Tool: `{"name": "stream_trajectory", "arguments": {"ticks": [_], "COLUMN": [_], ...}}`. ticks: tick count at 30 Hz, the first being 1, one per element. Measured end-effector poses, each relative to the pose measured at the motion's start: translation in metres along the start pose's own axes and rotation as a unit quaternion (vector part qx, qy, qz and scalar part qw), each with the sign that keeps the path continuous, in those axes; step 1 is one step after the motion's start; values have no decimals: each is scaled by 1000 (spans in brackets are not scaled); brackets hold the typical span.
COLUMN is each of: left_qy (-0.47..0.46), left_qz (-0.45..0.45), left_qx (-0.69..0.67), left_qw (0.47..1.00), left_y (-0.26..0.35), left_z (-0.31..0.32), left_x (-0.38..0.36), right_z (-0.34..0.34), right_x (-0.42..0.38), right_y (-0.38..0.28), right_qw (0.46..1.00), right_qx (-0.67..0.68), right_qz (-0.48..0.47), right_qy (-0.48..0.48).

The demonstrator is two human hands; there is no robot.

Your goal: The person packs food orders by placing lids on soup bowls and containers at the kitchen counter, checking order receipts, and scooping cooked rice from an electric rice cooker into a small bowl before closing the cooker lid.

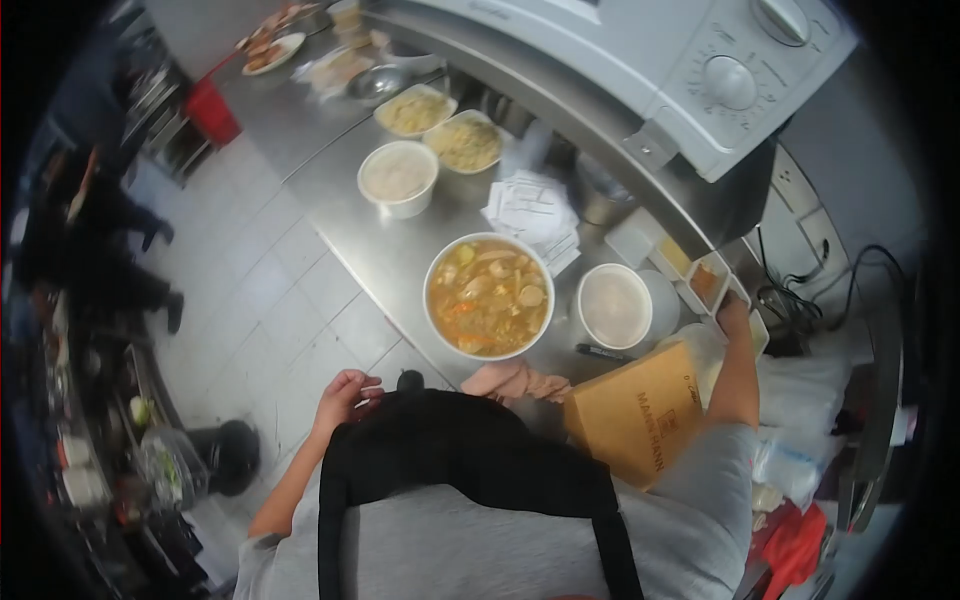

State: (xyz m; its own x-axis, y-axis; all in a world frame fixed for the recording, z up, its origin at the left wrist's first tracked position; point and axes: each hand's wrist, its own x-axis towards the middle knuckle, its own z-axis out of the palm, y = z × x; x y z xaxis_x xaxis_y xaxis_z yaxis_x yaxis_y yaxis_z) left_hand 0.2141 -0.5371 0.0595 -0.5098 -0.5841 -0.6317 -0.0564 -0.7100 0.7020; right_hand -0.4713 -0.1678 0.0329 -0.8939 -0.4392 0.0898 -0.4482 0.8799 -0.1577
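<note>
The right hand (735,312) was at the small white boxes (706,283) on the table (385,255); I couldn't tell how open its fingers were or what they held. The left hand (347,400) was half curled, holding nothing.

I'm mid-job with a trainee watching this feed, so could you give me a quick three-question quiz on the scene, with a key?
1. Which hand is at the small tubs on the counter?
2. True or false: the soup is covered with a lid.
3. Pick one. Between the soup and the black apron lies:
A) a cloth
B) a spoon
C) a knife

Key:
1. The right hand; the left hand is away from the tubs, fingers curled.
2. False; the bowl's contents show uncovered.
3. A, a cloth.
</note>
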Motion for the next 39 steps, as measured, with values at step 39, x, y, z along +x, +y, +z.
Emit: {"name": "stream_trajectory", "arguments": {"ticks": [39], "left_qy": [-113], "left_qz": [39], "left_qx": [82], "left_qw": [989], "left_y": [35], "left_z": [4], "left_x": [38], "right_z": [-82], "right_x": [-151], "right_y": [-420], "right_qw": [831], "right_qx": [389], "right_qz": [-232], "right_qy": [-323]}}
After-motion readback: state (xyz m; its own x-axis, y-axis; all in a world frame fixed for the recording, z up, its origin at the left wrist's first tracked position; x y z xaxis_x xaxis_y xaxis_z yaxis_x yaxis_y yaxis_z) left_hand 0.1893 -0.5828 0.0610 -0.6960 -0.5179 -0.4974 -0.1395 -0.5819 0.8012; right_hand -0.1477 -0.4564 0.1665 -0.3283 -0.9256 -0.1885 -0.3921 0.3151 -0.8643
